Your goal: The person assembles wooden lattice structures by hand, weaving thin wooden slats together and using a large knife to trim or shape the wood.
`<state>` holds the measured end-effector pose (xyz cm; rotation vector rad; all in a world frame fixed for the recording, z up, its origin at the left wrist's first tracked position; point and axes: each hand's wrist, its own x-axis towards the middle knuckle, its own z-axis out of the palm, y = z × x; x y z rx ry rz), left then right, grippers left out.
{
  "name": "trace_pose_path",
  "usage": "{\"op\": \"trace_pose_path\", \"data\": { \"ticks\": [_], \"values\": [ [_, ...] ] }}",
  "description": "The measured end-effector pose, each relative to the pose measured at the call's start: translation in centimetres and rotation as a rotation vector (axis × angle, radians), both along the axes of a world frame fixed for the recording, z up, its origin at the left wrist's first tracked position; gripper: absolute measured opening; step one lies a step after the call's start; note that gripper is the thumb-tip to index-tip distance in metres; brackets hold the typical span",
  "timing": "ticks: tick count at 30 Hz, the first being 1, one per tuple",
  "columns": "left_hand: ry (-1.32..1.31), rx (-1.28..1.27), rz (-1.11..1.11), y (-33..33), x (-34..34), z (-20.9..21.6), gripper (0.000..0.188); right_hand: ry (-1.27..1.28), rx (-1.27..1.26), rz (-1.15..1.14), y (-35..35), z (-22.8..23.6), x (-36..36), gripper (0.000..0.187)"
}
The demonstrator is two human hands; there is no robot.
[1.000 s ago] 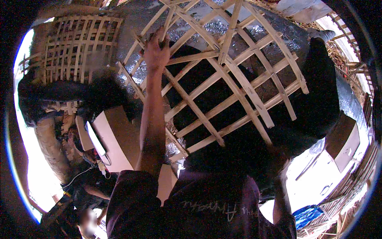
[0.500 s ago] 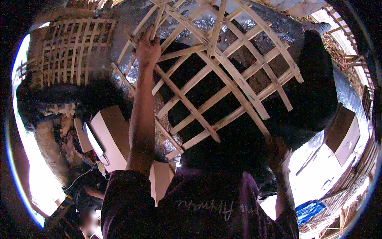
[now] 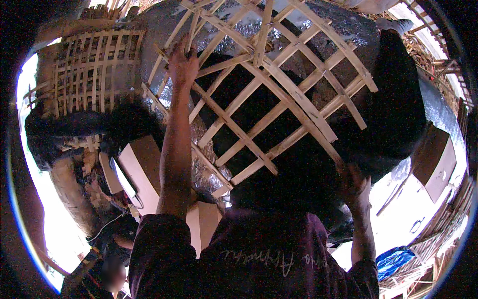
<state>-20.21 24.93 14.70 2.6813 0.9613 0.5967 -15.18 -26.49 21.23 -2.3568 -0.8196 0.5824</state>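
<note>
Gripping the tan, flat-stripped wooden lattice [image 3: 300,100] with fingers of the left hand [image 3: 183,66], ideally bracing its lower end by the right hand [image 3: 352,181], too shadowed to tell whether closed.

Dim, grainy; right hand [image 3: 352,179] in shadow, blown-out glare to its right; left hand [image 3: 182,66] better lit; edges bowed, blue-fringed

Two hands [image 3: 182,66] [image 3: 352,180] — one held lattice [image 3: 298,99] — one blue bundle [image 3: 395,261]
</note>
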Motion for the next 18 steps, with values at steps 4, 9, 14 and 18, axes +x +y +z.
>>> {"op": "trace_pose_path", "data": {
  "ticks": [4, 9, 14, 18],
  "values": [
    [0.064, -0.158, 0.113, -2.2, 0.9, 1.2, 0.043, 0.142, 0.0, -0.086, 0.6, 1.2, -1.5, 0.015],
    [0.181, -0.111, 0.173, -2.7, 0.5, 1.2, 0.046, 0.359, -0.097, -0.275, -0.6, 1.0, -5.3, 0.019],
    [0.229, -0.11, 0.167, -3.8, 0.2, 1.6, 0.043, 0.44, -0.044, -0.244, -0.8, 1.7, -5.1, 0.022],
    [0.298, -0.004, 0.2, -5.3, 0.6, 2.6, 0.04, 0.413, -0.06, -0.233, -0.7, 1.4, -4.9, 0.021]
  ]
}}
